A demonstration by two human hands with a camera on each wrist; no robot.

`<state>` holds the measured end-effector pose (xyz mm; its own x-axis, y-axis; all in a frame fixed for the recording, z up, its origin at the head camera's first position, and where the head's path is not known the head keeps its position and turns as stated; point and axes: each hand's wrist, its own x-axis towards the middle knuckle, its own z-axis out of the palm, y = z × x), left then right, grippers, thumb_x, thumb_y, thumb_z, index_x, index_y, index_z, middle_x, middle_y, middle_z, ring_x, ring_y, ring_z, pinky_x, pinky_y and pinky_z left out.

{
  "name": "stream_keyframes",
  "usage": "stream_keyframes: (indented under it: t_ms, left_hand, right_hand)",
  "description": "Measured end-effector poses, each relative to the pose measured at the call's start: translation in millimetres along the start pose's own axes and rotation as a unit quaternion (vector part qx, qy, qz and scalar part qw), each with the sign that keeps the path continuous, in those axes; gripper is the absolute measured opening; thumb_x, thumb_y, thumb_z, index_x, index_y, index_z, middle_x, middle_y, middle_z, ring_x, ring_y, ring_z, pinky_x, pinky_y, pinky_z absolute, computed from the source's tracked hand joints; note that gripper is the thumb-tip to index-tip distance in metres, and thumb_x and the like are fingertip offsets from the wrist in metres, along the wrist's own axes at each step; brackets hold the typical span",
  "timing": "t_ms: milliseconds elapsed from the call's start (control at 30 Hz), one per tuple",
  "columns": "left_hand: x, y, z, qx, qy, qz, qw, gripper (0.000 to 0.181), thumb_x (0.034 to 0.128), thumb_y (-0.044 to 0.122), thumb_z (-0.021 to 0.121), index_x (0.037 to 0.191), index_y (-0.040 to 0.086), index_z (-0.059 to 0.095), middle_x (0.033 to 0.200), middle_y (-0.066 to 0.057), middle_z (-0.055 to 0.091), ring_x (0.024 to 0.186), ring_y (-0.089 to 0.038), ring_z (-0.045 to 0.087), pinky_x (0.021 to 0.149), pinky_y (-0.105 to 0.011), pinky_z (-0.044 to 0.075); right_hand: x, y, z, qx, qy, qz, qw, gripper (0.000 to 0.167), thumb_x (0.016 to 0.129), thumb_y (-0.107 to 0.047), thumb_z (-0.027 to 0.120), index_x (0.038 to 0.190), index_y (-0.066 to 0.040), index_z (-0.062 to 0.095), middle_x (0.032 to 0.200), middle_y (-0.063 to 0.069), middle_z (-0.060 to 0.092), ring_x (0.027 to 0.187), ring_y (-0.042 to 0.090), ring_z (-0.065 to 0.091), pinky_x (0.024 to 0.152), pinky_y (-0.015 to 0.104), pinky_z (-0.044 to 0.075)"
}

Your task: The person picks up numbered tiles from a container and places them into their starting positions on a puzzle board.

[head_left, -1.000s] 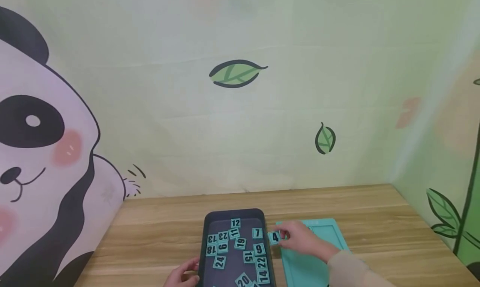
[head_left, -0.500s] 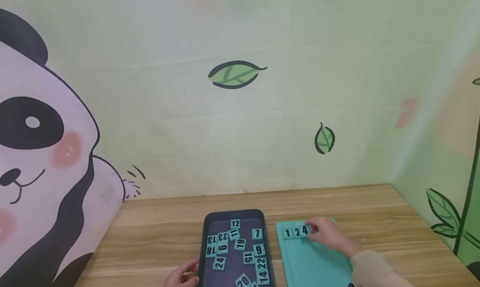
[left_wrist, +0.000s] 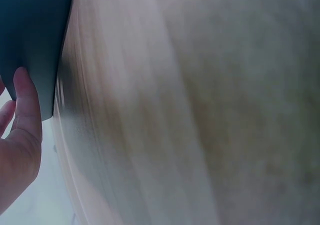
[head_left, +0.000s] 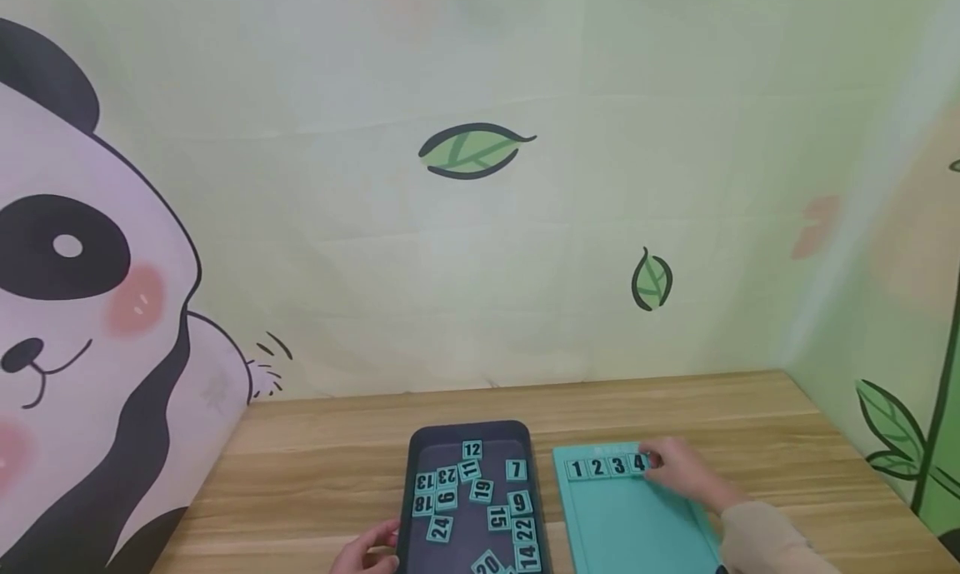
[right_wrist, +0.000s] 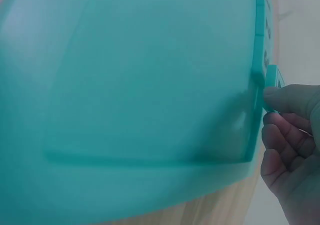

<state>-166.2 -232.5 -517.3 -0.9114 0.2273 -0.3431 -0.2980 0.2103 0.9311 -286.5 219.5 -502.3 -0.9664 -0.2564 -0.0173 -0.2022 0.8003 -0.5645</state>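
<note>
A: Right hand status?

B: Nearly closed; thumb and fingertips pinch the 4 tile; other fingers curled toward the palm; beige sleeve behind the wrist.

A: Tile location?

B: At the right hand's fingertips, over the far part of the teal board; left of it, in order away from the hand: 3 tile, 2 tile, 1 tile; right wrist view has the 4 slightly proud of the board; can't tell if it's seated.

A: Left hand?

B: Touching the left side of the dark tray; thumb extended against the outer wall; other fingers partly hidden; can't tell if it grips or just rests.

A: Tray contents?

B: Loose number tiles, right of the left hand and left of the right; 24 tile just across the wall from the left hand; 12 tile farther out; 7 tile by the wall facing the right hand; several upside down.

A: Under both hands?

B: Wood-grain table.
</note>
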Motion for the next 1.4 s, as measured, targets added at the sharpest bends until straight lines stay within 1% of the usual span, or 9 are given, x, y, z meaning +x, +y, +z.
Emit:
stream_keyframes:
  t_ms: [233,400,667,867,1000,1167,1233,1333,1400]
  left_hand:
    - [-0.7,-0.4,0.5,-0.001,0.004,0.001,1.0000,0.057,0.0795,0.009,0.049,0.131,-0.009,0.030,0.112,-0.018,0.045,0.095,-0.021,0.056,0.075,-0.039,0.049]
    - [-1.1,-0.1,1.4,0.001,0.007,0.002,1.0000,0.057,0.0795,0.009,0.049,0.131,-0.009,0.031,0.112,-0.018,0.045,0.095,-0.020,0.056,0.075,-0.039,0.049]
    - [-2.0,-0.3,2.7,-0.011,0.002,-0.013,0.9999,0.056,0.0803,0.009,0.048,0.131,-0.006,0.032,0.113,-0.017,0.044,0.095,-0.020,0.055,0.076,-0.039,0.049]
    - [-2.3,-1.3,4.1,0.005,0.020,0.007,0.9998,0.057,0.0791,0.009,0.050,0.130,-0.008,0.033,0.111,-0.017,0.046,0.092,-0.019,0.056,0.072,-0.036,0.049]
    - [-2.0,-0.5,5.5,0.011,0.027,0.004,0.9996,0.056,0.0793,0.009,0.050,0.130,-0.008,0.033,0.111,-0.017,0.046,0.090,-0.018,0.056,0.071,-0.035,0.049]
    - [-1.7,0.3,5.5,0.011,0.025,-0.003,0.9996,0.055,0.0799,0.009,0.050,0.130,-0.007,0.034,0.111,-0.017,0.046,0.089,-0.017,0.056,0.071,-0.035,0.049]
    - [-2.0,0.7,5.0,0.011,0.023,-0.005,0.9997,0.055,0.0803,0.009,0.050,0.130,-0.007,0.033,0.112,-0.018,0.046,0.090,-0.017,0.056,0.072,-0.036,0.049]
    - [-2.0,1.0,4.7,0.009,0.020,-0.011,0.9997,0.055,0.0810,0.009,0.049,0.131,-0.007,0.032,0.113,-0.018,0.045,0.091,-0.017,0.056,0.073,-0.036,0.049]
    - [-2.3,1.1,4.4,0.010,0.019,-0.009,0.9997,0.055,0.0811,0.009,0.049,0.130,-0.007,0.032,0.113,-0.018,0.045,0.091,-0.018,0.056,0.073,-0.037,0.049]
  right_hand:
    - [3.4,4.0,0.7,-0.007,-0.021,0.043,0.9988,0.038,0.070,-0.002,0.063,0.108,0.002,0.059,0.071,0.001,0.052,0.066,0.013,0.046,0.058,0.024,0.042]
    - [4.9,5.0,-0.4,-0.017,-0.031,0.040,0.9986,0.039,0.071,-0.003,0.062,0.110,0.004,0.057,0.072,0.002,0.053,0.066,0.014,0.046,0.059,0.026,0.042]
    - [4.9,5.7,-0.6,-0.041,-0.039,0.038,0.9977,0.036,0.072,-0.003,0.061,0.108,0.003,0.059,0.071,0.001,0.052,0.065,0.013,0.045,0.059,0.026,0.041]
    - [4.0,2.0,0.8,-0.050,-0.043,0.038,0.9971,0.038,0.072,-0.003,0.061,0.110,0.001,0.058,0.072,0.000,0.053,0.067,0.013,0.046,0.061,0.026,0.042]
    - [3.1,-1.4,-1.3,-0.070,-0.047,0.027,0.9961,0.039,0.072,-0.006,0.062,0.111,0.001,0.058,0.076,0.001,0.055,0.069,0.013,0.048,0.062,0.028,0.044]
    - [1.6,-9.6,-2.7,-0.077,-0.026,0.008,0.9967,0.040,0.072,-0.013,0.066,0.110,-0.005,0.059,0.094,0.006,0.059,0.083,0.018,0.055,0.070,0.036,0.047]
    - [1.4,-16.7,-1.8,-0.076,-0.008,-0.017,0.9969,0.039,0.071,-0.015,0.067,0.109,-0.006,0.060,0.094,0.006,0.059,0.084,0.019,0.056,0.069,0.035,0.047]
    - [1.4,-31.7,2.5,-0.065,0.010,-0.070,0.9953,0.038,0.072,-0.017,0.067,0.108,-0.005,0.060,0.087,0.005,0.058,0.077,0.015,0.052,0.061,0.026,0.043]
    - [-0.8,-43.9,7.0,-0.048,0.006,-0.101,0.9937,0.038,0.073,-0.017,0.066,0.108,-0.004,0.059,0.086,0.004,0.057,0.074,0.014,0.050,0.058,0.023,0.040]
